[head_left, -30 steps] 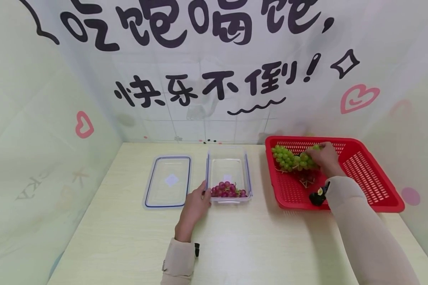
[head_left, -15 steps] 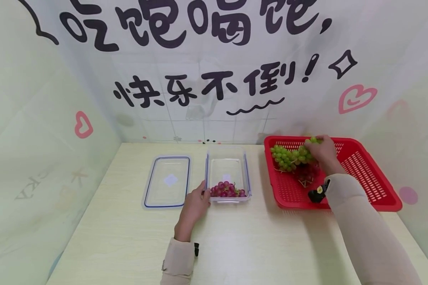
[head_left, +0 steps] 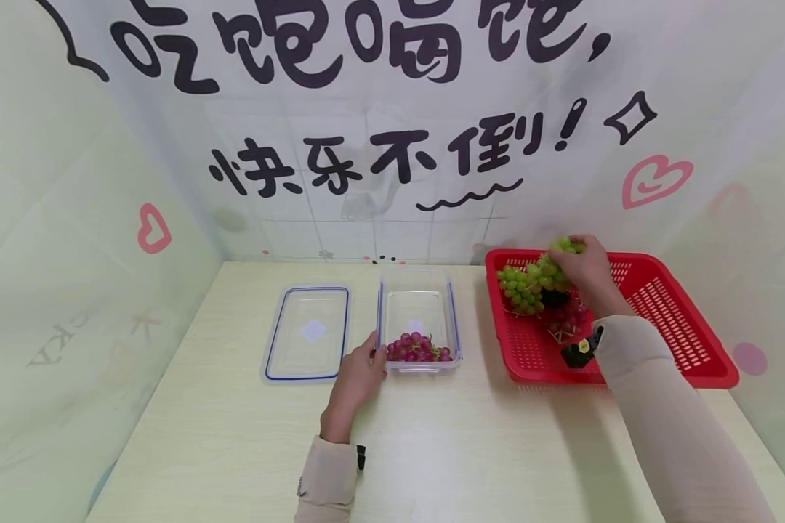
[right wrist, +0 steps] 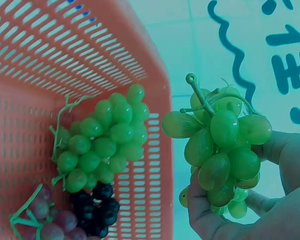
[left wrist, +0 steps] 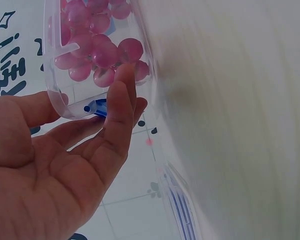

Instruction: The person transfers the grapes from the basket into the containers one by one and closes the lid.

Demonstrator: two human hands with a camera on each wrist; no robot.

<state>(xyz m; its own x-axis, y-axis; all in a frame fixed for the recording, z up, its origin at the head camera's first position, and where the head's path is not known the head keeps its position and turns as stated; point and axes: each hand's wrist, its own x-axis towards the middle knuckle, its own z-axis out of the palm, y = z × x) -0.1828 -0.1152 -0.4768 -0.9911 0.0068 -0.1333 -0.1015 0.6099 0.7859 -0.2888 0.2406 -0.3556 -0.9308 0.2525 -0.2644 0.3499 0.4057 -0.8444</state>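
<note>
My left hand grips the near left corner of a clear plastic food container, thumb on one side of the wall and fingers on the other. Inside that container, at the near end, lies a bunch of red grapes. Over the red basket, my right hand holds up a bunch of green grapes between thumb and fingers, its stem showing. Another green bunch stays in the basket, beside black grapes and a dark red bunch.
A clear lid with a blue seal lies flat on the pale table, left of the container. The basket's perforated walls stand near the back wall, which carries printed lettering. Side walls enclose the table left and right.
My right hand has lifted the green bunch up and away from the other grapes, uncovering the dark grapes beneath. My left hand keeps its place at the container.
</note>
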